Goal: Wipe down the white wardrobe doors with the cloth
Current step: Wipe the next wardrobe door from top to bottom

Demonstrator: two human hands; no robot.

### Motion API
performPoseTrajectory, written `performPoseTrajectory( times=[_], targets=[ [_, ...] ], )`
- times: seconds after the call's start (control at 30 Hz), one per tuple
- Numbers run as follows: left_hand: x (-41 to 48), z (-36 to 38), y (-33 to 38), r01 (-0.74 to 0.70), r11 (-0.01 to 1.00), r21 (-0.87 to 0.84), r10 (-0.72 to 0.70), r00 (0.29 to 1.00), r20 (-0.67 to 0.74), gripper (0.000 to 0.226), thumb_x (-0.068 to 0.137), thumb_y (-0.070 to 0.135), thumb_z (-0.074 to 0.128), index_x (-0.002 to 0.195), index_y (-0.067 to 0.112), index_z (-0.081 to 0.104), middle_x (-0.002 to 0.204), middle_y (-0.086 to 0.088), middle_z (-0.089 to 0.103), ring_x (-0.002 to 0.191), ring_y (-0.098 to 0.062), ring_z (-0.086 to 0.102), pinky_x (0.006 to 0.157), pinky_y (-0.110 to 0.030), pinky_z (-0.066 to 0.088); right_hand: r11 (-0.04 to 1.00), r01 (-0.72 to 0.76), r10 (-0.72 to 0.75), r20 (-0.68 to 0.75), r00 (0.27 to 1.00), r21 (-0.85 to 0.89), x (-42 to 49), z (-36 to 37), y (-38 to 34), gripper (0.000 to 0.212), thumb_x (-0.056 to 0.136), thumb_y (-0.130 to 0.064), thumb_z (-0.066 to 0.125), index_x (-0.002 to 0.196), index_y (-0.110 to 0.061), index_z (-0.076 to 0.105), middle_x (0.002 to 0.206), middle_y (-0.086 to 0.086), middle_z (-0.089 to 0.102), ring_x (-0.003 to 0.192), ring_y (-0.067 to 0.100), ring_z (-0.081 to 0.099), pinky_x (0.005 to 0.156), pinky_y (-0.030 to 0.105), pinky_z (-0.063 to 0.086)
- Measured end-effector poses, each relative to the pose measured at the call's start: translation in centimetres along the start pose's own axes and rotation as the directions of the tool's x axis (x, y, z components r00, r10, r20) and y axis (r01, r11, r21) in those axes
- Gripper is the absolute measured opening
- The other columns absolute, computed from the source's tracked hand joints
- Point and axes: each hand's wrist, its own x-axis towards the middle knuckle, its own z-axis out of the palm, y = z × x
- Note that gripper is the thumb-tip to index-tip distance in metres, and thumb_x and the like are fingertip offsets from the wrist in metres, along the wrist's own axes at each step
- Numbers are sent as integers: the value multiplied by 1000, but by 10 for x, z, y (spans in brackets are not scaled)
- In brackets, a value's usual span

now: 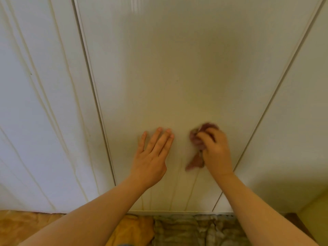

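The right hand (215,151) curls its fingers round a bunched, motion-blurred reddish-brown cloth (195,143) and presses it low on the middle wardrobe door (177,68). A loose tail of the cloth hangs below. Just to its left, apart from the cloth, the left hand (150,160) lies flat on the same door, fingers straight and close together. Orange fabric (26,226) and a grey furry blanket (186,228) lie below the door.

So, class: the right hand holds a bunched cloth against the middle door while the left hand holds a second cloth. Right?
Not quite. In the head view the left hand holds nothing: it lies flat, fingers straight, on the middle door. The right hand does grip the bunched cloth there.
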Motion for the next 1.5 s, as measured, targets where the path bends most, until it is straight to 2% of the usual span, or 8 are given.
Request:
performPoseTrajectory(
  times=[0.17,0.4,0.6,0.8,0.9,1.0,1.23,1.5],
  targets=[
    [2,-2,11,19,994,-108,-14,999,50,82,55,15,73,131,14,41,117,-7,41,104,-26,43,85,-32,31,998,-28,23,-93,995,-53,13,-5,18,25,77,2,50,98,-1,62,98,23,58,80,40,54,70,32,38],
    [11,1,23,72,975,-211,-46,991,125,78,47,21,81,117,17,47,98,-5,55,86,-20,45,66,-28,50,998,-61,65,362,930,-22,-43,-14,38,31,70,7,66,93,-13,68,103,13,56,93,27,49,78,34,48],
    [12,-4,37,100,958,-267,-25,962,272,68,50,26,85,112,15,59,94,-5,57,72,-20,60,57,-28,50,986,-132,150,-189,971,103,21,-32,24,21,77,9,51,95,4,62,92,1,49,88,3,42,84,0,28],
    [13,-4,41,214,927,-307,-57,891,450,59,84,25,61,139,16,41,125,-7,43,106,-25,53,85,-34,45,950,-312,290,315,904,21,-102,14,58,34,72,14,61,98,-8,61,98,13,54,86,33,57,72,41,54],
    [9,-2,45,262,916,-303,-78,858,507,58,94,29,46,147,21,24,139,-3,30,122,-21,39,100,-30,37,916,-381,367,121,922,126,-59,-6,38,20,75,7,51,88,5,65,92,9,51,83,7,45,81,3,35],
    [3,2,47,281,909,-308,-78,841,536,56,94,31,44,146,23,23,138,-1,29,122,-19,39,97,-28,37,914,-379,398,-136,907,146,-14,-20,33,30,79,-7,44,96,9,62,99,22,51,92,18,42,84,10,31],
    [-6,3,44,325,894,-308,-94,809,580,53,95,31,43,145,24,25,139,1,28,117,-16,43,89,-24,36,674,-726,674,290,679,133,-76,-15,40,14,84,13,47,93,6,55,86,-14,38,77,15,51,58,9,38],
    [0,9,56,348,873,-342,-65,778,625,51,95,30,44,143,23,29,139,0,30,113,-18,46,88,-28,38,645,-763,756,109,646,42,-69,-18,43,21,82,11,50,102,5,55,118,17,43,88,16,42,78,18,33]
  ],
)
